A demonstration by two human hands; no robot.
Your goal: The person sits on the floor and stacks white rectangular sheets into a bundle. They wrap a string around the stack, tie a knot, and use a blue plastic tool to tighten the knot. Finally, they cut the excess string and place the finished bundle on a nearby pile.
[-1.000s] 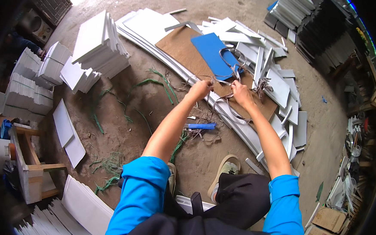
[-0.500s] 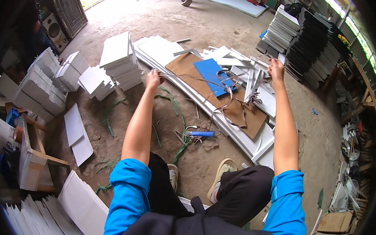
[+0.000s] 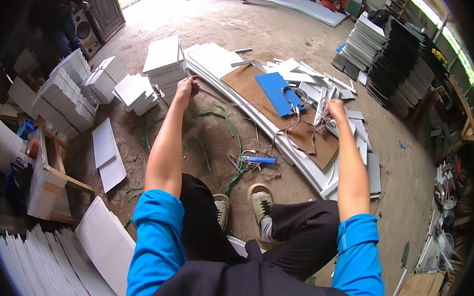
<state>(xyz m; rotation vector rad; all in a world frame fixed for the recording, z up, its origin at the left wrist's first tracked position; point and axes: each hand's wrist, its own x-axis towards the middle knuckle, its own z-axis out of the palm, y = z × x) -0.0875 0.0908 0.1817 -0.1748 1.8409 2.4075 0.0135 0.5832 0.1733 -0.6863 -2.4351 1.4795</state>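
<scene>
My left hand [image 3: 186,89] is closed on a thin greyish-brown strip [image 3: 218,97], which stretches rightward toward the board pile. My right hand [image 3: 334,109] is closed over the right part of that pile, beside a tangle of similar strips [image 3: 321,122]; what its fingers hold, if anything, is too small to make out. Under the strips lie a brown board [image 3: 246,83] and a blue rectangular sheet [image 3: 272,91]. They rest on long white boards [image 3: 207,58]. A blue-handled tool [image 3: 260,160] lies on the floor before my feet, near green twine [image 3: 239,172].
Stacks of white panels [image 3: 164,56] stand at the left, with a wooden stool frame [image 3: 57,161] nearer me. White offcuts [image 3: 306,76] cover the pile's far right. Black sheets [image 3: 397,60] are stacked at the back right. Other people are at the far left and far back.
My right hand has come down and inward to the tangle of strips. My left hand has shifted slightly left. The view has tilted a little, and a person at the far left shows more.
</scene>
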